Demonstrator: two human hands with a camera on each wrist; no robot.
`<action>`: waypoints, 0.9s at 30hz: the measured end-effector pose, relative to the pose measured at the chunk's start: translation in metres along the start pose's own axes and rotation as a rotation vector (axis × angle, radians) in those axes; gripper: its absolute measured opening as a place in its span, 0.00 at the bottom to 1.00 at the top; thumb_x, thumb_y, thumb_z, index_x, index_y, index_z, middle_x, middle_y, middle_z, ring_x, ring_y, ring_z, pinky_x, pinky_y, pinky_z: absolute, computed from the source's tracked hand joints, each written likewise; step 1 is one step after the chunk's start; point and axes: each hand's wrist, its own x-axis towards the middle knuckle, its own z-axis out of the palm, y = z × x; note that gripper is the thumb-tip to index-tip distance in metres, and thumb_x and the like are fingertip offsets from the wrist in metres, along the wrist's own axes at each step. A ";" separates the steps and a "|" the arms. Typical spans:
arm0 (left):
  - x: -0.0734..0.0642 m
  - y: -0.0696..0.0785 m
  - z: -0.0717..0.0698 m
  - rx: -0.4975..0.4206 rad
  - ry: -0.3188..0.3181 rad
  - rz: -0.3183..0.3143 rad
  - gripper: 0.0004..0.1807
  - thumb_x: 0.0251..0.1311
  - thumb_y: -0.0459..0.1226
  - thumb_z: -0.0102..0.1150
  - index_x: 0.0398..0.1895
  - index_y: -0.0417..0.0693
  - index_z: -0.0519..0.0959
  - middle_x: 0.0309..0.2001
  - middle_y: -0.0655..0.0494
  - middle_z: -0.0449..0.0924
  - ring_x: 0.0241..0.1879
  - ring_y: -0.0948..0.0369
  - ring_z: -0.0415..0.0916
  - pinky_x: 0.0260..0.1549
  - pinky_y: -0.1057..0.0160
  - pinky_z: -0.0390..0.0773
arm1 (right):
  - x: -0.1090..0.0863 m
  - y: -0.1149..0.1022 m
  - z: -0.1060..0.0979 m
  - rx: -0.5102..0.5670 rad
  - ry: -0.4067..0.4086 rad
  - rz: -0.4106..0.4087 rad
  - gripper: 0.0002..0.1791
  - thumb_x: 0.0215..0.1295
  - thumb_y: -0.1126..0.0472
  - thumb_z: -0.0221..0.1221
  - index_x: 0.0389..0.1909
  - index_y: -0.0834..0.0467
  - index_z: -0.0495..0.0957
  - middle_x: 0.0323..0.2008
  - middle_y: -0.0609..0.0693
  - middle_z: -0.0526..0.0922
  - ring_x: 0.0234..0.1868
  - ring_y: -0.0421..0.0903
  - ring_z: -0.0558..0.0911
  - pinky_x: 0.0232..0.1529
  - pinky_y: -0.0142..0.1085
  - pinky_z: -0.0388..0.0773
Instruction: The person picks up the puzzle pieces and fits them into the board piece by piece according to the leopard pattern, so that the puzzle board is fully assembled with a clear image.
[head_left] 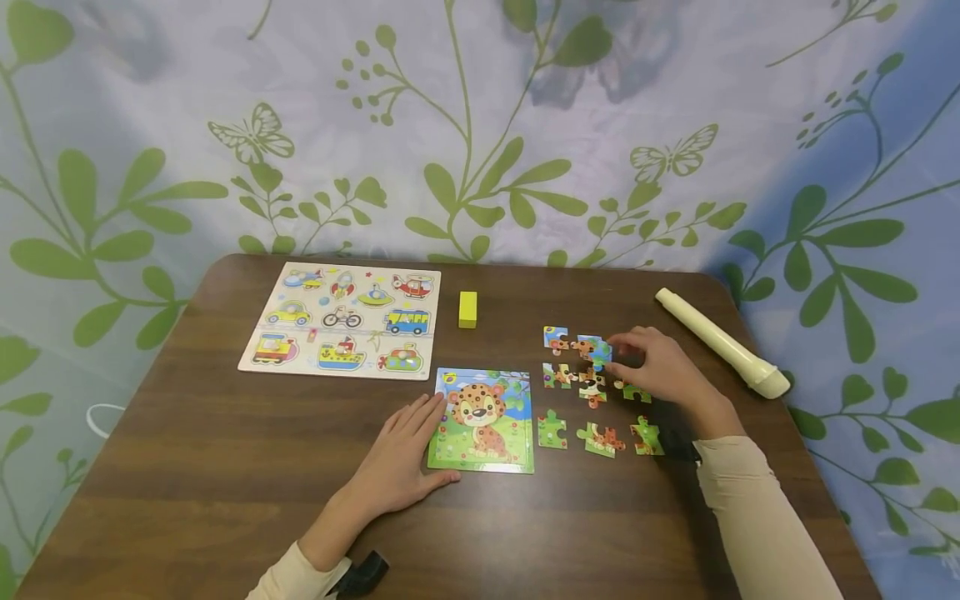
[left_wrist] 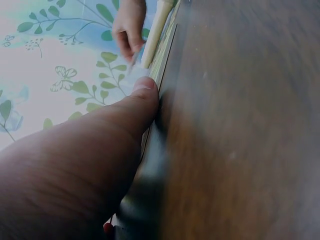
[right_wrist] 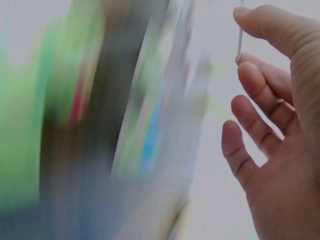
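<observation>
Right grip: thumb and finger pinch one piece by its edges, at the upper right of the loose pieces. Left grip: fingers straight, thumb apart, at the leopard board's left edge. Board flat on worktop, just left of the pieces. Yellow block beyond it.

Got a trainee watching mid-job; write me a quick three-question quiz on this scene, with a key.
1. What does the right hand pinch?
A. Cream tube
B. Puzzle piece
C. Nothing

2. True or false: the yellow block touches neither the vehicle board nor the leopard board.

3. Fill in, in the head view: the left hand rests at the leopard board's ____ edge.

Key: 1. B; 2. True; 3. left
</observation>
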 end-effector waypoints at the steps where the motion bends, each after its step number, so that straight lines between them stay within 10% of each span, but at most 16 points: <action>1: 0.000 0.000 0.000 0.004 0.000 0.000 0.58 0.58 0.67 0.63 0.83 0.48 0.51 0.83 0.53 0.49 0.82 0.50 0.47 0.77 0.41 0.53 | 0.001 -0.015 0.003 0.010 -0.003 -0.020 0.21 0.62 0.52 0.71 0.53 0.56 0.84 0.37 0.48 0.80 0.39 0.46 0.74 0.39 0.42 0.73; 10: 0.000 0.001 0.001 -0.004 0.022 -0.009 0.56 0.60 0.64 0.63 0.83 0.48 0.51 0.82 0.52 0.51 0.82 0.49 0.48 0.77 0.40 0.54 | 0.005 -0.114 0.048 -0.002 -0.162 -0.111 0.21 0.64 0.46 0.69 0.53 0.52 0.83 0.38 0.44 0.77 0.45 0.45 0.74 0.44 0.40 0.75; 27: 0.000 0.002 -0.002 -0.010 0.042 0.009 0.55 0.60 0.63 0.65 0.82 0.47 0.54 0.82 0.51 0.54 0.81 0.48 0.50 0.76 0.39 0.56 | 0.014 -0.125 0.062 -0.031 -0.172 -0.064 0.24 0.64 0.47 0.70 0.58 0.53 0.83 0.39 0.43 0.78 0.41 0.42 0.75 0.41 0.39 0.75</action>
